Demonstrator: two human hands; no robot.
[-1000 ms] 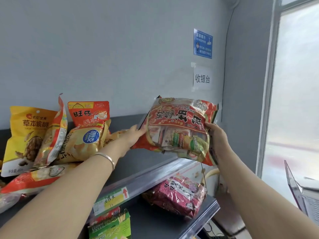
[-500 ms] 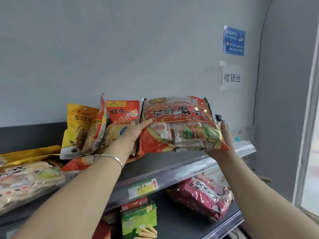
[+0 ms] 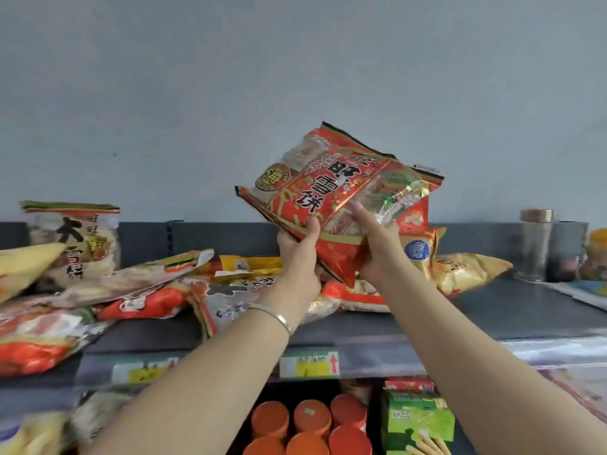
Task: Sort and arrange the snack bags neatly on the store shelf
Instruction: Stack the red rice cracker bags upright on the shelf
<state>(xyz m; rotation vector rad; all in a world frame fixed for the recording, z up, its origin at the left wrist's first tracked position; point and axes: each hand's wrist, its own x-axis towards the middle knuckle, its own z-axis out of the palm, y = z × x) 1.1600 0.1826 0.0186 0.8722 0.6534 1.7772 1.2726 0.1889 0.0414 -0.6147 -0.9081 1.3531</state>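
I hold a large red rice-cracker bag (image 3: pixel 331 188) tilted in the air above the top shelf (image 3: pixel 512 310). My left hand (image 3: pixel 300 254) grips its lower left edge, thumb on the front. My right hand (image 3: pixel 377 247) grips its lower right side, forefinger stretched across the front. Under the bag, several snack bags lie in a loose heap on the shelf: a red and white bag (image 3: pixel 147 298), a white bag with dark print (image 3: pixel 236 303) and a yellow chip bag (image 3: pixel 460 267). A pale rice-cracker bag (image 3: pixel 77 244) stands upright against the back panel at the left.
A glass jar with a metal lid (image 3: pixel 536 244) stands at the shelf's right end beside a yellow-lidded container (image 3: pixel 597 254). Price tags (image 3: pixel 308 362) line the shelf's front rail. On the lower shelf stand orange-lidded cans (image 3: pixel 312 421) and a green snack box (image 3: pixel 417 418).
My view swung left along the shelf. Both hands carried the red bag leftward and tipped it from lying level to standing tilted, and the right hand shifted from the bag's side to its lower front.
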